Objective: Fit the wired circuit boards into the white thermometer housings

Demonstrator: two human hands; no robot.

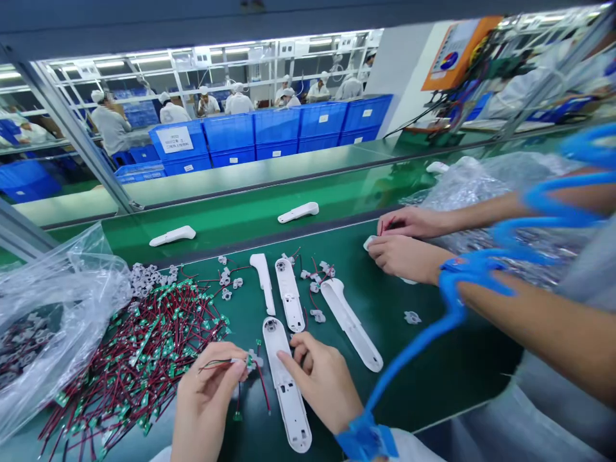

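My left hand (209,391) pinches small circuit boards with thin red and black wires, beside a translucent plastic connector piece (253,361). My right hand (325,378) is closed at the edge of a long white plastic housing half (291,410), its thumb over the open inside. This housing lies open side up, and the loose wires hang left of it. Just beyond lie another open housing half (290,298), a narrow white shell (262,282) and a longer white shell (351,327). Several translucent connectors with wires (317,279) lie around them.
A heap of wired green boards (154,346) and a clear plastic bag (62,321) are at left. White shells (298,212) lie on the green conveyor belt (231,224). A co-worker's hands (409,247) work at right, where a coiled blue cord (447,289) crosses.
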